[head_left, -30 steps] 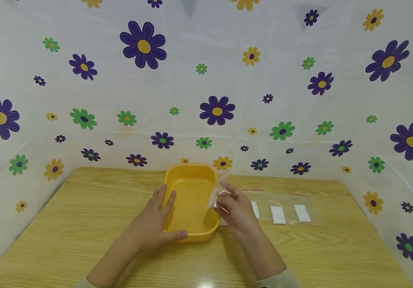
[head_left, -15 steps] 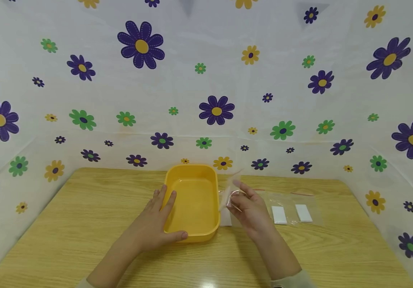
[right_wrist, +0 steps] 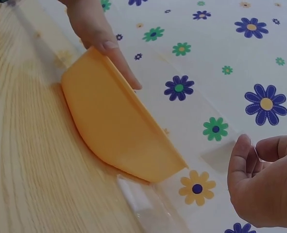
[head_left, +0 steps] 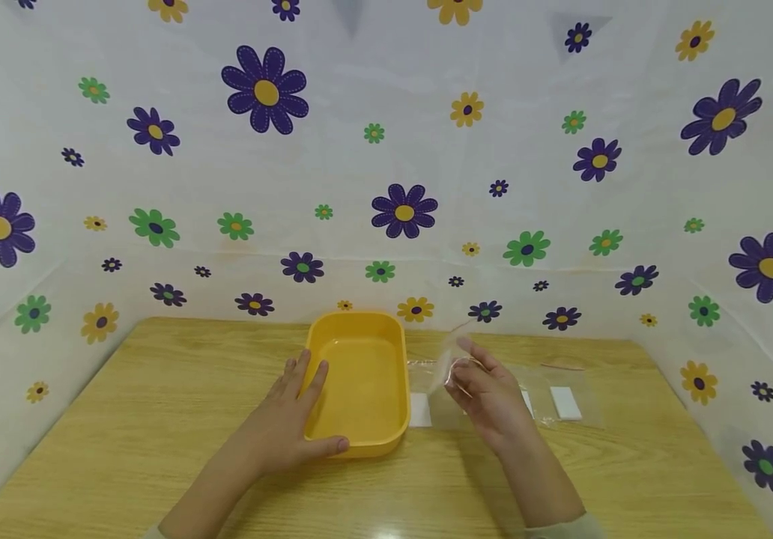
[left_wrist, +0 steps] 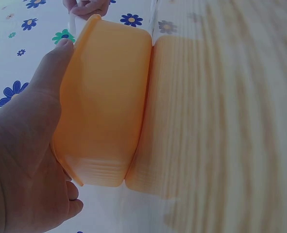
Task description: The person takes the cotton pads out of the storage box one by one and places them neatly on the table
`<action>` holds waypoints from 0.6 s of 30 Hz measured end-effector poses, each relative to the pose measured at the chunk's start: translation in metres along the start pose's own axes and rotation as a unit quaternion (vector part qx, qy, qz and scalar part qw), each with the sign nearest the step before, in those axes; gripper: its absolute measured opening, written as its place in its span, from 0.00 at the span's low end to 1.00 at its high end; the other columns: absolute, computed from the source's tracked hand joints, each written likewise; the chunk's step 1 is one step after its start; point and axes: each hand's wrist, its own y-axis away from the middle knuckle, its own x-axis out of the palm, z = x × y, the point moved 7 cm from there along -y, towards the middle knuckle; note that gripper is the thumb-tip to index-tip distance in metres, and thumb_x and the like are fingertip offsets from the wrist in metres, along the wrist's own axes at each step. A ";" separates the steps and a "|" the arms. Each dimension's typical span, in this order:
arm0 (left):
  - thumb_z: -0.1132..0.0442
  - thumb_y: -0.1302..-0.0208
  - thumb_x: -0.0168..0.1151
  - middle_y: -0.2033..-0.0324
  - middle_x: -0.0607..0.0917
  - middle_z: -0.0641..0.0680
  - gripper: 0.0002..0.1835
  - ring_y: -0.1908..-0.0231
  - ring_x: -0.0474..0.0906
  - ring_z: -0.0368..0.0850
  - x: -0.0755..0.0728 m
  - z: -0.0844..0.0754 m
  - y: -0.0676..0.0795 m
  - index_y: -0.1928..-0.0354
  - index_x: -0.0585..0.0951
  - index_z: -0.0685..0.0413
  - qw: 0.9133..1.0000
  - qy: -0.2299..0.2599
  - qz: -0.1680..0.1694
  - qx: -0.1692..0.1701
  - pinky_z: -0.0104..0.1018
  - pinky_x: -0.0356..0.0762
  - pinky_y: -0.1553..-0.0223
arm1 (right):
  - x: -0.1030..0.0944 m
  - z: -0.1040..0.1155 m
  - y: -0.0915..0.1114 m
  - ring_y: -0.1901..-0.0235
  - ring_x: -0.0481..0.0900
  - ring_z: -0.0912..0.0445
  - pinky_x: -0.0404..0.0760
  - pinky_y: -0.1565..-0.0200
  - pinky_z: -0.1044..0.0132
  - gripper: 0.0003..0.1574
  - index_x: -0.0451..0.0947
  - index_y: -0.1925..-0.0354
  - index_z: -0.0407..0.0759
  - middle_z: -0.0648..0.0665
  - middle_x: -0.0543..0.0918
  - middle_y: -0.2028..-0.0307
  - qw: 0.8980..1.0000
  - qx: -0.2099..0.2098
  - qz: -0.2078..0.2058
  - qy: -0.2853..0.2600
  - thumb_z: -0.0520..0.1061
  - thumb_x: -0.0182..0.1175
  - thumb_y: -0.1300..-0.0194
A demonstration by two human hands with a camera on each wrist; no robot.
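Observation:
A yellow plastic basin (head_left: pixel 359 389) stands on the table, with nothing visible inside. My left hand (head_left: pixel 292 423) rests on its left and near rim, fingers spread and straight, thumb along the near edge. The left wrist view shows that thumb (left_wrist: pixel 51 68) lying on the rim. Right of the basin, my right hand (head_left: pixel 494 400) pinches a clear plastic bag (head_left: pixel 450 363) above the table. A pale patch shows in this bag in the right wrist view; I cannot tell what it is. Beneath lies a clear bag with a white packet (head_left: pixel 420 410).
Farther right, another clear bag holds a white packet (head_left: pixel 565 403); one beside it is mostly hidden by my right hand. The wood-grain table (head_left: pixel 191 397) meets a flower-printed cloth (head_left: pixel 332 165) at the back and sides.
My right hand has moved right, away from the basin, carrying the clear bag. The white packet beside the basin has come into view. My left hand stays on the rim.

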 end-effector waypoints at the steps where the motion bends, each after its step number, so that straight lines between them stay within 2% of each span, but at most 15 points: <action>1: 0.18 0.48 0.53 0.21 0.36 0.61 0.64 0.23 0.36 0.66 0.000 0.000 0.000 0.20 0.46 0.49 1.000 0.001 0.000 0.000 0.62 0.51 0.27 | -0.002 0.001 0.000 0.65 0.79 0.59 0.83 0.51 0.66 0.33 0.66 0.31 0.45 0.52 0.79 0.68 1.000 -0.002 -0.001 -0.002 0.31 0.58 0.32; 7: 0.18 0.48 0.53 0.21 0.36 0.62 0.63 0.23 0.36 0.66 0.001 0.001 0.000 0.20 0.46 0.49 1.000 -0.004 -0.003 0.002 0.62 0.51 0.27 | -0.015 0.010 -0.002 0.66 0.79 0.60 0.83 0.52 0.67 0.33 0.65 0.30 0.45 0.53 0.80 0.69 1.000 -0.008 0.002 -0.015 0.31 0.57 0.30; 14: 0.17 0.48 0.52 0.21 0.35 0.61 0.64 0.23 0.36 0.66 0.003 0.002 -0.002 0.20 0.46 0.49 1.000 -0.005 -0.001 -0.002 0.63 0.51 0.28 | -0.028 0.021 -0.002 0.68 0.79 0.60 0.82 0.51 0.67 0.30 0.65 0.31 0.47 0.54 0.81 0.71 1.000 -0.008 0.004 -0.001 0.33 0.54 0.28; 18: 0.17 0.48 0.52 0.21 0.35 0.61 0.64 0.23 0.36 0.67 0.004 0.001 -0.002 0.20 0.46 0.48 1.000 0.000 0.005 -0.004 0.64 0.51 0.28 | -0.036 0.028 -0.001 0.69 0.78 0.60 0.81 0.52 0.68 0.32 0.62 0.28 0.45 0.55 0.80 0.72 1.000 -0.011 0.017 0.005 0.34 0.54 0.27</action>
